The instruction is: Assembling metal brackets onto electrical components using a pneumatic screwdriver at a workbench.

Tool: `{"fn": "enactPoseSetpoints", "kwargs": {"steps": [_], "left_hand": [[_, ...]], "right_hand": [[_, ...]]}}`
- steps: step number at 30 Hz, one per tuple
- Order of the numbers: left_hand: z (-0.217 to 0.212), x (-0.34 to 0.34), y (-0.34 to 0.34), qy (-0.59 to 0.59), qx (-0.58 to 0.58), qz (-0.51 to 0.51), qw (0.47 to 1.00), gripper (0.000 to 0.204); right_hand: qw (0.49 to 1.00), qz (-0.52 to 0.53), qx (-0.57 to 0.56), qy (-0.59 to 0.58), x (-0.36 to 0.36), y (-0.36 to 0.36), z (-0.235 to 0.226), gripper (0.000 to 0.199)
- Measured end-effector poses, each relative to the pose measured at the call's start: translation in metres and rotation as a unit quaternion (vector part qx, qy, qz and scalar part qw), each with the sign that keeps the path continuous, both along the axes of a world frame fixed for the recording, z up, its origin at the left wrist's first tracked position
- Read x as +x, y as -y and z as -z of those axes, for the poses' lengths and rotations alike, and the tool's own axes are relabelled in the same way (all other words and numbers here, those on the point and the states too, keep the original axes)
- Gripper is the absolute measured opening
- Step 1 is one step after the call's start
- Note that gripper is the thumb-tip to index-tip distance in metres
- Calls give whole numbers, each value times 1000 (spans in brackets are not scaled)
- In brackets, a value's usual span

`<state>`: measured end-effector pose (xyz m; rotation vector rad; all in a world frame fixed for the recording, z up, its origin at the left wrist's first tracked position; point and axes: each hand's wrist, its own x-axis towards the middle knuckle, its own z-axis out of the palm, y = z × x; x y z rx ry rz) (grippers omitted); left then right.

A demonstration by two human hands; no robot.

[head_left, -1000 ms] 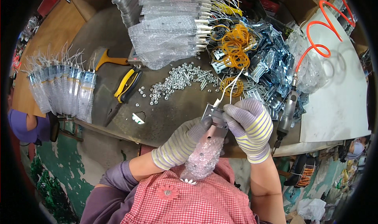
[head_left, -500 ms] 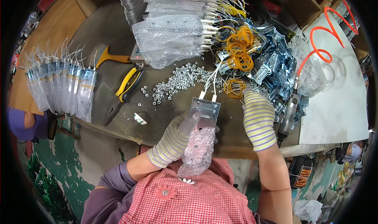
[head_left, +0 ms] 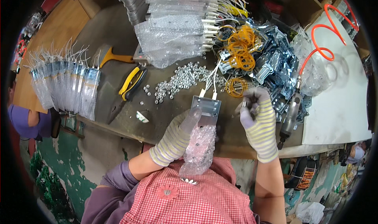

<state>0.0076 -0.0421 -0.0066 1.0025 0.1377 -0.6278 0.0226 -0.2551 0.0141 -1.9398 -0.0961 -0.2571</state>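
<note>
The right hand [head_left: 258, 119] is pulling back from the heap now, away from the orange rubber bands [head_left: 236, 86] it was reaching into half a second ago, and it is coming up beside the metal plate [head_left: 206, 109] with its fingertips pinched on something small and pale; what that is, I cannot tell. The left hand [head_left: 179, 133] is staying where it was, thumb pressing on the plate's lower left corner, fingers curled under it, keeping it just above the near edge of the workbench [head_left: 118, 35]. The bubble-wrap sleeve [head_left: 200, 147] is hanging from the plate toward the person's checked shirt, covering its lower end. Two white wires [head_left: 210, 76] are running off the plate's top into the scattered silver nuts [head_left: 177, 80]. The left fingers are hidden beneath plate and wrap.
</note>
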Motion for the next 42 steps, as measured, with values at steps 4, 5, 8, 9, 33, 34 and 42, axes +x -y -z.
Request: {"fn": "enactPoseSetpoints", "kwargs": {"steps": [4,5,8,9,33,34,42], "left_hand": [[15,1,-2,58,42,1,997,52],[15,1,-2,58,44,4,997,52],[8,-1,-1,51,67,-5,996,52],[6,-2,0,61,73,-2,995,53],[-3,-6,2,133,77,-2,988,38],[-5,-7,2,135,78,-2,988,38],[-6,-2,4,146,136,42,979,40]], "right_hand": [[898,-130,395,-145,-21,-21,-8,35],[892,-122,407,-156,-21,-23,-6,34],[898,-99,397,-161,-18,-22,-2,34],[902,-94,391,-156,-18,-23,-3,34],[971,-94,-136,173,-9,-53,-19,38],[970,-104,-141,169,-9,-52,-20,41],[923,-95,-205,310,-6,-36,-17,49]]}}
